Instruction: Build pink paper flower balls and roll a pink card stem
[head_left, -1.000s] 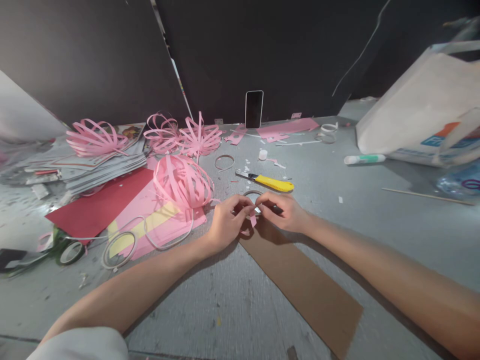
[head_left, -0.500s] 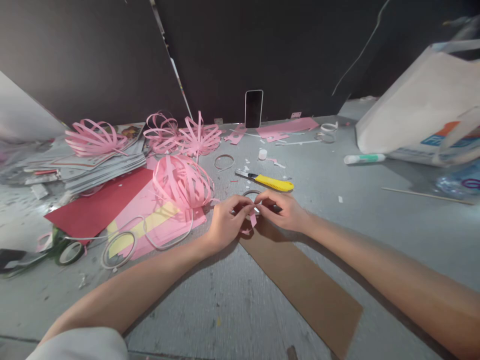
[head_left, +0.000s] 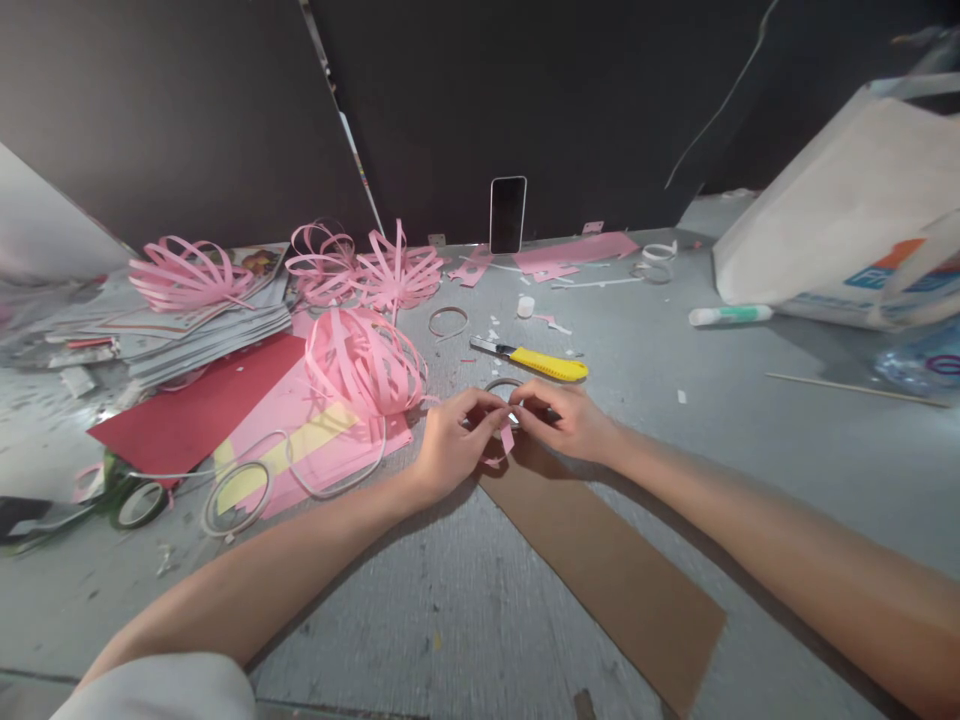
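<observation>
My left hand (head_left: 459, 440) and my right hand (head_left: 562, 420) meet fingertip to fingertip, both closed in a pinch. Between them is a small pink paper strip (head_left: 507, 438), its loose end hanging below the fingers. Part of the strip is hidden by my fingertips. A thin ring (head_left: 501, 384) lies just behind, partly covered by my hands. Beneath and in front of them, a brown cardboard strip (head_left: 607, 570) runs toward the lower right. A yellow utility knife (head_left: 550, 363) rests beyond my right hand, blade pointing left.
Pink paper-strip balls (head_left: 364, 365) and a newspaper stack (head_left: 202, 340) sit at left, near red paper (head_left: 199, 405) and green-handled scissors (head_left: 139, 500). A phone (head_left: 508, 215) leans on the dark wall. At right are a glue stick (head_left: 729, 316), a thin stick (head_left: 855, 389) and a white bag (head_left: 832, 200).
Both hands stay almost in the same place, still pinching the pink strip. Its hanging end has shifted very slightly; the other things keep their places.
</observation>
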